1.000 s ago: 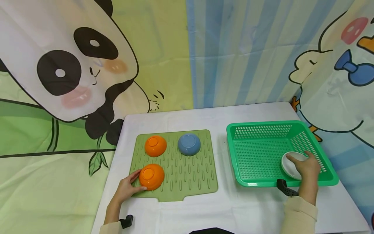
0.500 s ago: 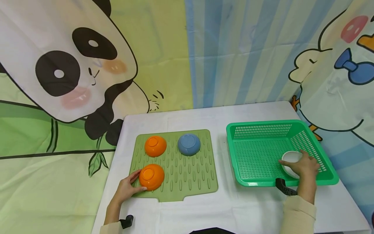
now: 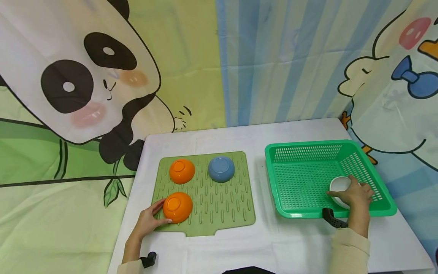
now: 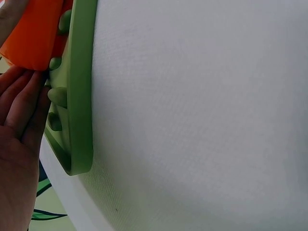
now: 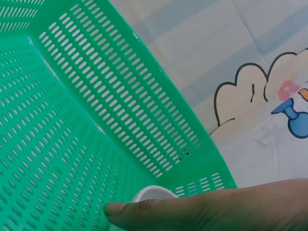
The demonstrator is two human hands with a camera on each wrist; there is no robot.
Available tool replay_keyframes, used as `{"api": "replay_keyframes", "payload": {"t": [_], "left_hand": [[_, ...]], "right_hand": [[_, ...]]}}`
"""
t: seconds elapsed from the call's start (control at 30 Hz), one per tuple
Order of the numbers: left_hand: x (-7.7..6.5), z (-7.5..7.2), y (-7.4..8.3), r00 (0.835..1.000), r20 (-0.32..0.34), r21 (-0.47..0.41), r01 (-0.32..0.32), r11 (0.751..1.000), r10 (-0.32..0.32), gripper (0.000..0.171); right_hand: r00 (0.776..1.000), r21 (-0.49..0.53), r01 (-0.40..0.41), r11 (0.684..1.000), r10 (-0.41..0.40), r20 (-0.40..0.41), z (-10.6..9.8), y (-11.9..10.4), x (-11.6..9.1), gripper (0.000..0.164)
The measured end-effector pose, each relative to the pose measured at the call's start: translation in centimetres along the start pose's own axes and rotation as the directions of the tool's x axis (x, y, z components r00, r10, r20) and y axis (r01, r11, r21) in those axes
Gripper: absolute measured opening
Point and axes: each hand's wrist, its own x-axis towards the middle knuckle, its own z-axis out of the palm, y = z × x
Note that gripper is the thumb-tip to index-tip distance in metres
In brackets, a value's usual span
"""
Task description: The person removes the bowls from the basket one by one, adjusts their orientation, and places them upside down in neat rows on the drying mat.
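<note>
In the head view, my left hand [image 3: 149, 220] holds the side of the nearer orange bowl [image 3: 177, 207], thumb at its front and fingers at its left. That bowl lies upside down on a green drying mat [image 3: 236, 219]; the left wrist view shows the fingers low against the orange bowl [image 4: 31, 41]. On the right, my right hand [image 3: 357, 196] spans a white bowl [image 3: 338, 184] in the near right corner of the green basket [image 3: 273, 182]. Its thumb reaches over the left side, fingers at the far side. Much of the white bowl [image 5: 153, 193] is hidden behind the thumb in the right wrist view.
A second orange bowl [image 3: 182, 171] and a blue bowl [image 3: 221, 169] sit upside down at the back of the mat. The basket's raised perforated walls surround the white bowl. A white cloth [image 3: 246, 247] covers the table, with printed curtains behind.
My right hand has shifted slightly left over the white bowl, its thumb moving down and left across the bowl's left side. The left hand and its orange bowl stay put.
</note>
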Motion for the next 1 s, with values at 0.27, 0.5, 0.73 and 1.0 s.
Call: {"api": "replay_keyframes", "payload": {"t": [0.27,0.5,0.73,1.0], "left_hand": [[0.02,0.06,-0.23,1.000,0.007,-0.017,0.000,1.000,0.000,0.085],[0.00,0.07,-0.12,1.000,0.011,-0.013,0.002,1.000,-0.002,0.085],[0.01,0.02,-0.12,1.000,0.006,-0.015,-0.001,1.000,0.001,0.086],[0.04,0.07,-0.08,1.000,0.004,-0.014,-0.003,1.000,0.003,0.086]], "right_hand": [[0.999,0.019,0.030,0.999,-0.030,0.014,-0.12,-0.16,-0.24,0.113],[0.999,-0.003,0.032,0.999,-0.032,0.041,-0.02,-0.08,0.07,0.113],[0.998,-0.034,0.040,0.999,-0.038,0.043,0.06,-0.03,0.25,0.106],[0.997,-0.024,0.040,0.999,-0.039,0.064,-0.38,-0.30,0.15,0.104]]}}
